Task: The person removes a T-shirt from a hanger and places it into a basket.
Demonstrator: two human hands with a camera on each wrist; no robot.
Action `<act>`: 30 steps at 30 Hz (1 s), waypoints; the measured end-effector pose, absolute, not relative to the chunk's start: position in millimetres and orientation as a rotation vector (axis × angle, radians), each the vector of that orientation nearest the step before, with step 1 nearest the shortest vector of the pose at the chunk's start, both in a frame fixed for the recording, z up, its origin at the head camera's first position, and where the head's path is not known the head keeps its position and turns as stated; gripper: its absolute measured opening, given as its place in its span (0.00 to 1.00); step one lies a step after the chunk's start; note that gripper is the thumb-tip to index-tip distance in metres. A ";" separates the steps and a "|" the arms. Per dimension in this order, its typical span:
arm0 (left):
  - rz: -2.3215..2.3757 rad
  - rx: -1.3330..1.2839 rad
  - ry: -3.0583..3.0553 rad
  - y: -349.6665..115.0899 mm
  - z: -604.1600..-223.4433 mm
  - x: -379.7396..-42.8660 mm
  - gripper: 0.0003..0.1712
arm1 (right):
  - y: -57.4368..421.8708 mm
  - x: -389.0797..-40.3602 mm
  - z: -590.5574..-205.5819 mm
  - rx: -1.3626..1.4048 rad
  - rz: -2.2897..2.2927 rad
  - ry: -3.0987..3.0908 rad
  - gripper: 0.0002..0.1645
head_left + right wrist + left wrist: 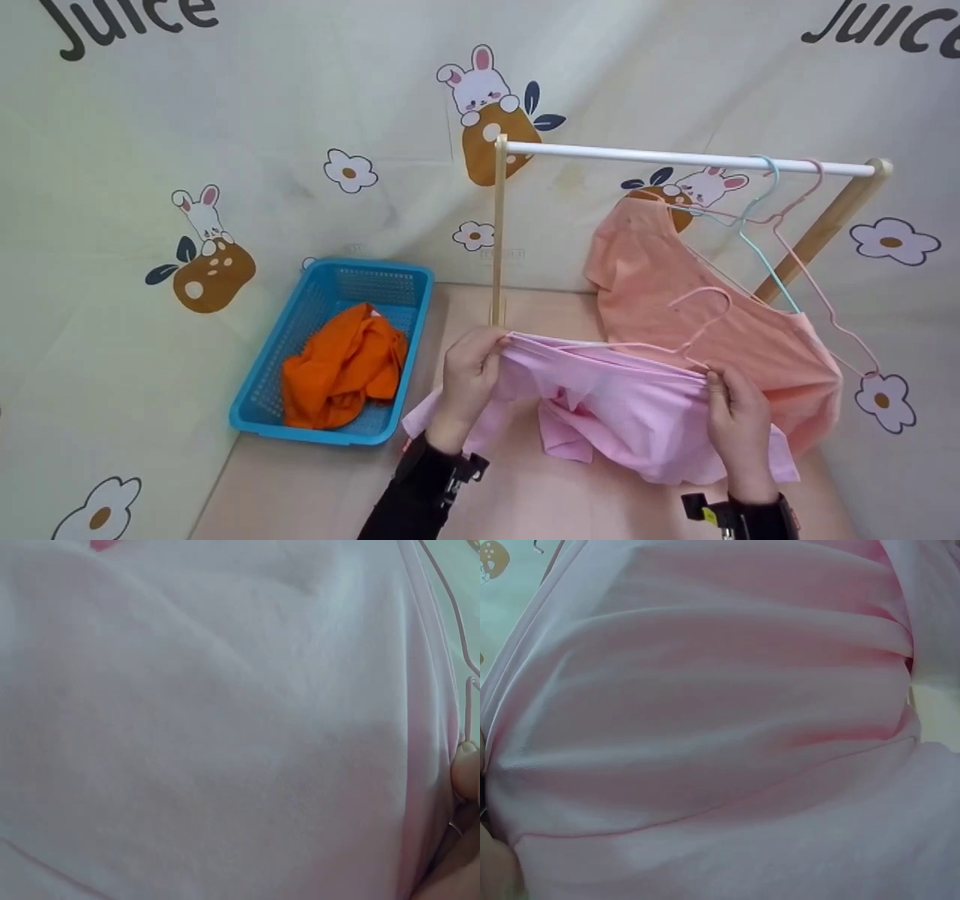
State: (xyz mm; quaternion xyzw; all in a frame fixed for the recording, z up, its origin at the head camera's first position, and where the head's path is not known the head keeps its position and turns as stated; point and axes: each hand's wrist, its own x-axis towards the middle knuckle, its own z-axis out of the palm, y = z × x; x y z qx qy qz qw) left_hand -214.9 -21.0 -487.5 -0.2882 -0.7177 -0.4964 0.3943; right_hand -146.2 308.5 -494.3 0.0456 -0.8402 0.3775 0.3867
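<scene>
A light pink shirt [622, 412] is stretched between both hands in the head view, its top edge running nearly level. My left hand [469, 379] pinches that edge at its left end. At the right end, my right hand [739, 416] grips it between thumb and fingers. A pink hanger [701, 330] sits in the shirt's opening, its hook pointing up and its lower part hidden in the cloth. Pink fabric [705, 705] fills most of the left wrist view. In the right wrist view, fingertips [466, 772] hold the edge beside the hanger wire [459, 622].
Behind stands a rack with a white rod [637, 155] and wooden posts. A peach shirt [652, 277] hangs from it, near a mint hanger [757, 247] and another pink hanger [806, 262]. On the left, a blue basket [247, 409] holds an orange garment [345, 367].
</scene>
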 end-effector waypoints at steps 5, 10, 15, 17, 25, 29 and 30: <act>-1.280 -0.704 -1.831 -13.4 -488.7 -214.6 0.05 | 311.1 -146.7 -496.5 0.167 0.997 -2.154 0.07; -1.275 -0.729 -1.830 -9.9 -488.8 -216.2 0.03 | 310.3 -146.6 -494.6 0.305 1.056 -2.157 0.08; -1.257 -0.707 -1.807 -8.9 -491.2 -218.7 0.05 | 301.6 -148.0 -494.8 0.321 1.136 -2.185 0.07; -1.263 -0.704 -1.805 -8.8 -492.5 -218.6 0.06 | 299.8 -147.8 -496.4 0.328 1.244 -2.160 0.07; -1.380 -0.604 -1.824 -12.6 -494.4 -216.3 0.04 | 306.1 -149.6 -500.5 0.289 1.614 -1.987 0.06; -1.413 -0.498 -1.858 -13.0 -494.5 -217.3 0.07 | 302.9 -154.2 -501.6 0.275 1.776 -1.796 0.07; -1.424 -0.469 -1.868 -12.7 -494.9 -217.4 0.07 | 300.7 -156.8 -501.5 0.282 1.821 -1.731 0.08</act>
